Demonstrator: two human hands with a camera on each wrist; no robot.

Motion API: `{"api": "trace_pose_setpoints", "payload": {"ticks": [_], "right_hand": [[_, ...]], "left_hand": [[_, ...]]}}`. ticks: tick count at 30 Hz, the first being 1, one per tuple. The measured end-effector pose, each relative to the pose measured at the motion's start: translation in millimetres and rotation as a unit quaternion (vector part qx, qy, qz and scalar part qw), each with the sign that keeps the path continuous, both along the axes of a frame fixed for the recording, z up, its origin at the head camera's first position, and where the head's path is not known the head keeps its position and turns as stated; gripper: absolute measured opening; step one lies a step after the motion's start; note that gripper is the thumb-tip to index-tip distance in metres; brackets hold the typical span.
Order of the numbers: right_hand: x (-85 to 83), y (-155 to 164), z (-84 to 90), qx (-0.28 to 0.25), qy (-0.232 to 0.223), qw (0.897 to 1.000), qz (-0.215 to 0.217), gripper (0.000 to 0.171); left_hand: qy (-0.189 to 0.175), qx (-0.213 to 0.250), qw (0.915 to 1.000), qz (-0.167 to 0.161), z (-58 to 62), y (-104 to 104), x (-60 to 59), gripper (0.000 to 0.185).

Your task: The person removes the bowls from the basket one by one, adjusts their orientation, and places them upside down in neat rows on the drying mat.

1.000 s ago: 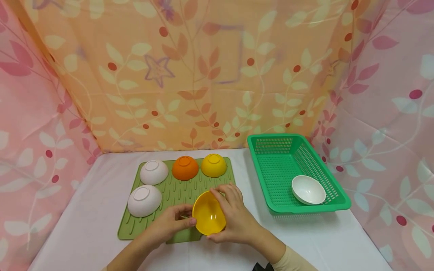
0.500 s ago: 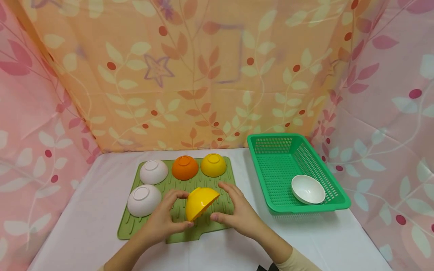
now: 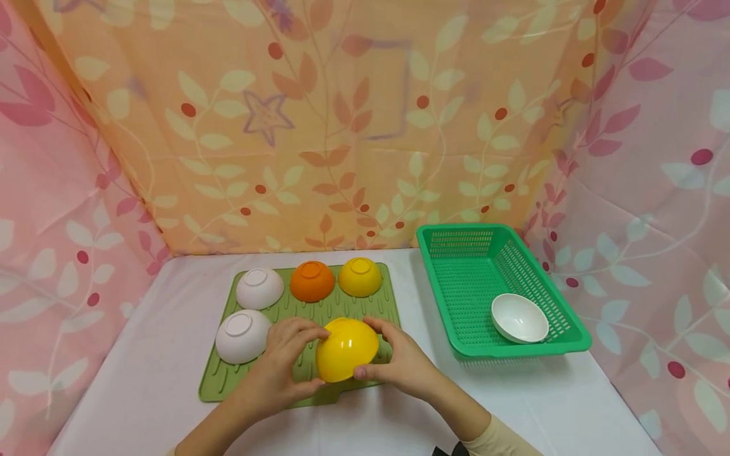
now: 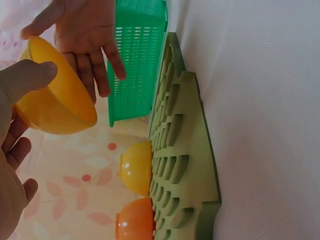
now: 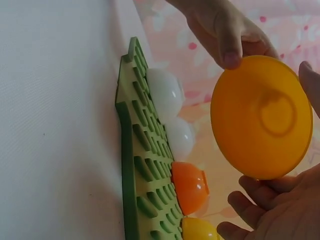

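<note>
A yellow bowl (image 3: 345,352) is held tilted above the front of the green drying mat (image 3: 211,385), its outside showing in the head view. Its hollow side faces my right hand in both wrist views. With thumb and fingers, my left hand (image 3: 279,358) grips the bowl from the left; the left thumb (image 4: 37,75) lies at its rim. At the bowl's right edge is my right hand (image 3: 407,364), fingers spread and fairly straight in the left wrist view, thumb near the rim. Whether the right fingertips bear any weight cannot be told.
Upside down on the mat stand two white bowls (image 3: 260,289) at left, an orange bowl (image 3: 312,282) and another yellow bowl (image 3: 360,277) along the back. At right, a green basket (image 3: 441,304) contains a white bowl (image 3: 519,318). Patterned cloth (image 3: 342,126) encloses the table.
The held bowl has turned from showing its inside to showing its outside. My right hand let go of it, moved off rightward, then came back against its right edge. The left hand now grips it.
</note>
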State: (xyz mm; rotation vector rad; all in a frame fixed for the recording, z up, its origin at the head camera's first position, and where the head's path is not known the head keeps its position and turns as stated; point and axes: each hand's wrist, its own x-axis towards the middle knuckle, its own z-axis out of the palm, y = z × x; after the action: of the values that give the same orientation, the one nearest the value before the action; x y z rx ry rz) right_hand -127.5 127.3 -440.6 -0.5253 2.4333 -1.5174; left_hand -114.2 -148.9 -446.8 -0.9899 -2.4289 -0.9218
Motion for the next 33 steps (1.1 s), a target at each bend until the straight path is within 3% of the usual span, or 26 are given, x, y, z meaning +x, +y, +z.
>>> {"api": "trace_pose_setpoints", "payload": {"ticks": [6,9,12,14,16,19,22,25,33], "right_hand": [[0.0,-0.7,-2.1,-0.008,0.000,1.000,-0.001,0.094],[-0.8,-0.7,-2.1,-0.037,0.005,0.999,-0.006,0.090],[-2.0,-0.1,-2.6,-0.070,0.006,0.997,-0.006,0.089],[-2.5,0.4,-3.5,-0.086,0.006,0.996,-0.006,0.089],[-2.7,0.6,-5.1,-0.098,0.007,0.995,-0.006,0.090],[-2.8,0.5,-8.7,-0.122,0.017,0.992,0.005,0.092],[-3.0,0.1,-11.5,-0.153,0.025,0.987,0.031,0.092],[-2.8,0.2,-13.0,-0.170,0.034,0.983,0.055,0.091],[-4.6,0.2,-14.8,-0.181,0.040,0.979,0.087,0.093]], "left_hand": [[-0.007,0.001,0.9999,-0.007,2.3,0.3,1.9,0.082],[-0.020,0.009,0.9997,0.000,3.9,1.6,3.5,0.086],[-0.056,0.021,0.9981,0.016,6.2,3.5,6.2,0.094],[-0.103,0.031,0.9937,0.032,7.9,4.8,8.3,0.101],[-0.168,0.046,0.9836,0.045,9.2,5.6,9.9,0.105],[-0.269,0.073,0.9591,0.050,9.6,6.5,9.9,0.106],[-0.329,0.095,0.9388,0.036,8.6,6.6,8.4,0.106],[-0.343,0.103,0.9333,0.022,7.5,6.2,7.5,0.105],[-0.327,0.106,0.9390,0.015,9.9,3.9,8.5,0.099]]}}
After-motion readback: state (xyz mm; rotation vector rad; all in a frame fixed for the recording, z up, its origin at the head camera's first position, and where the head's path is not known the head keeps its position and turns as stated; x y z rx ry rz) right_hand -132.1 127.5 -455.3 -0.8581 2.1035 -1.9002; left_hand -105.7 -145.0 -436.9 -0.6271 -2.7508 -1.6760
